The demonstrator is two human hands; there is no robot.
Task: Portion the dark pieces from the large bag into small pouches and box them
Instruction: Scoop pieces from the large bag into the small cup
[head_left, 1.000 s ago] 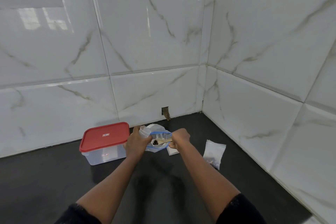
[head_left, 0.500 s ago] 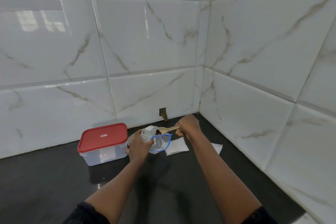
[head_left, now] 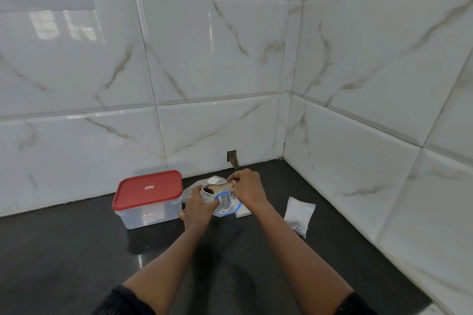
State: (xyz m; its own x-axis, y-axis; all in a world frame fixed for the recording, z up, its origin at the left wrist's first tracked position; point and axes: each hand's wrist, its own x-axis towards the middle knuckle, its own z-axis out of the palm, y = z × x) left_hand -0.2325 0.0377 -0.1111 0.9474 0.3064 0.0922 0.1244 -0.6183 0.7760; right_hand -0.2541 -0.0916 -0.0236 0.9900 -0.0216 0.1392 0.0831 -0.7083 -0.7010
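Note:
My left hand (head_left: 197, 206) grips a small clear pouch (head_left: 206, 195) and holds its mouth open. My right hand (head_left: 247, 188) pinches the handle of a wooden spoon (head_left: 222, 186). The spoon's bowl carries dark pieces (head_left: 210, 190) right at the pouch's mouth. Under both hands lies the large clear bag with a blue zip edge (head_left: 227, 206), partly hidden by them. A clear box with a red lid (head_left: 148, 190) stands shut to the left of my left hand.
A filled small pouch (head_left: 299, 215) lies on the black counter (head_left: 76, 258) to the right, near the side wall. Flat white pouches (head_left: 243, 213) peek out beside the big bag. Tiled walls close the corner behind and to the right.
My right hand lifted the spoon out of the large bag and brought its load left to the mouth of the small pouch. The left hand stayed on the pouch.

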